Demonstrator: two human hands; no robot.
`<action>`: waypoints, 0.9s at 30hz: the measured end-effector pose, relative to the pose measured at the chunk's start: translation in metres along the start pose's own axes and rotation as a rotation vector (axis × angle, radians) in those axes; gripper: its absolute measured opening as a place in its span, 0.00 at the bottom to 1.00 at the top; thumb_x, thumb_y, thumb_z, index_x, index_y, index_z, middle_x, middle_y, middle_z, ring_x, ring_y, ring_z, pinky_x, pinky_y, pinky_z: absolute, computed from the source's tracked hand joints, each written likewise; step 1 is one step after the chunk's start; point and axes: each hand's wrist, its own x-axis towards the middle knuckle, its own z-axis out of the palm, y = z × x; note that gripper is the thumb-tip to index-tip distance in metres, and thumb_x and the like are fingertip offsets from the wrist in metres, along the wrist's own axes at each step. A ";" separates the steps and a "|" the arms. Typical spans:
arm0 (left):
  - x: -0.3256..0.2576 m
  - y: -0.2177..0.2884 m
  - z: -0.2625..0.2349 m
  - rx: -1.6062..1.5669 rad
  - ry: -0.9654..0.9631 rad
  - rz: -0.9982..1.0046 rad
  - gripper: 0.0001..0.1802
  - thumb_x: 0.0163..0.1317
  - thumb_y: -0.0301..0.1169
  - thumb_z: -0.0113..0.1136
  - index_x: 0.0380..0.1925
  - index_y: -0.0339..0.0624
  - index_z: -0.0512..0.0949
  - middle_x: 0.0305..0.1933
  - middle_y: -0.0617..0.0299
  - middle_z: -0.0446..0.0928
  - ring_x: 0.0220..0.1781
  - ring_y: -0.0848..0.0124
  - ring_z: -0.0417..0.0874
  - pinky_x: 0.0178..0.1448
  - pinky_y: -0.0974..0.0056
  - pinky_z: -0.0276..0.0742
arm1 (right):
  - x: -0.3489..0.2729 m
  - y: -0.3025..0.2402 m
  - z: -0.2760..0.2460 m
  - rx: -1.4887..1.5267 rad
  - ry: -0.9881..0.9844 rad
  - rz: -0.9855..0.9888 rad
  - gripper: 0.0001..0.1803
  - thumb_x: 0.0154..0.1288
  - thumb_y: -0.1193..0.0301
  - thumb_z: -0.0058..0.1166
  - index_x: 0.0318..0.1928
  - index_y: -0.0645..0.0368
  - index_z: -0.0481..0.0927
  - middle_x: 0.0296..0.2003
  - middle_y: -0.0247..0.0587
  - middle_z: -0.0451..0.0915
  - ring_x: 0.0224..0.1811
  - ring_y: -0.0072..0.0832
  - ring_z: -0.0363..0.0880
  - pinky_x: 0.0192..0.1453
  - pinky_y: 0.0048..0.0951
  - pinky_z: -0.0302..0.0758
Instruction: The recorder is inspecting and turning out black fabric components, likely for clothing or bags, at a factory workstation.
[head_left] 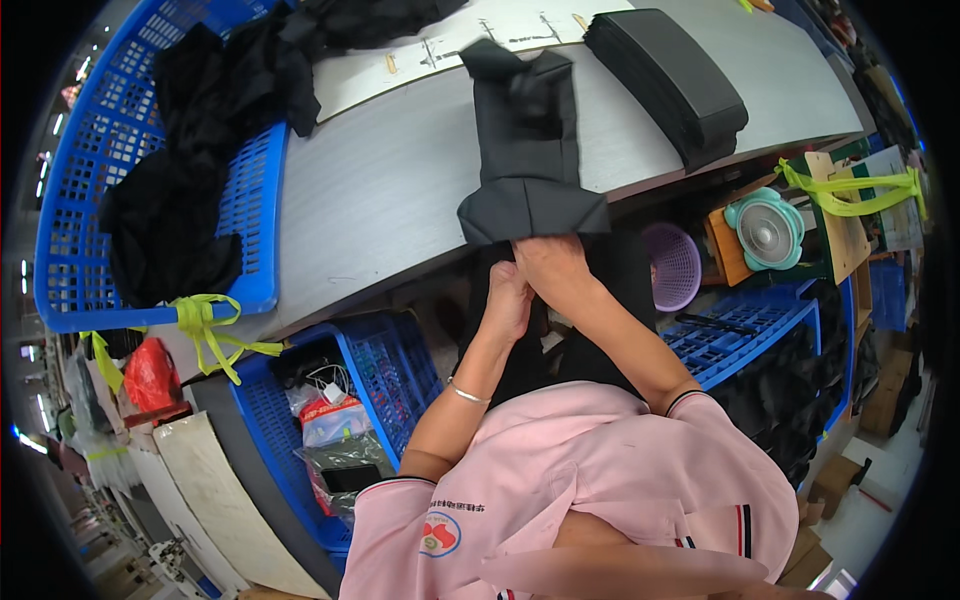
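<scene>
A black fabric piece [528,150] lies over the table's front edge, its wider folded end hanging toward my lap and its far end blurred. My right hand [555,268] is at this near edge, closed on the fabric, with its fingertips hidden beneath it. Just below and to the left, my left hand [510,297] is closed and touches my right hand; whatever is in its fingers is hidden. To the right of the piece, a thick stack of black fabric pieces [680,65] rests on the table.
A blue basket [262,215] with black cloth stands on the left of the grey table [390,185]. A marked white board [350,85] lies at the back. Lower down are another blue basket [385,375], a purple bin [676,268], a teal fan [768,230] and a blue crate [745,335].
</scene>
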 end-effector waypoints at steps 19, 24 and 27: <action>-0.072 0.040 -0.015 0.506 0.108 0.366 0.08 0.61 0.19 0.68 0.37 0.39 0.79 0.31 0.68 0.77 0.30 0.82 0.75 0.34 0.76 0.71 | -0.023 0.020 0.019 0.122 -0.262 0.022 0.18 0.70 0.55 0.57 0.54 0.49 0.83 0.26 0.45 0.83 0.27 0.43 0.84 0.30 0.41 0.80; -0.056 0.054 -0.024 0.177 0.192 0.230 0.30 0.75 0.46 0.57 0.67 0.36 0.70 0.63 0.60 0.76 0.60 0.72 0.78 0.63 0.65 0.74 | -0.064 -0.015 -0.004 0.218 -0.133 -0.194 0.13 0.67 0.60 0.58 0.48 0.49 0.84 0.34 0.46 0.85 0.34 0.41 0.86 0.36 0.41 0.81; -0.046 0.056 -0.023 0.082 0.119 -0.018 0.31 0.76 0.46 0.56 0.68 0.36 0.68 0.63 0.59 0.76 0.62 0.69 0.78 0.66 0.63 0.73 | -0.084 -0.032 -0.033 0.429 -0.122 -0.242 0.12 0.65 0.66 0.61 0.48 0.53 0.84 0.41 0.46 0.85 0.41 0.40 0.86 0.43 0.38 0.82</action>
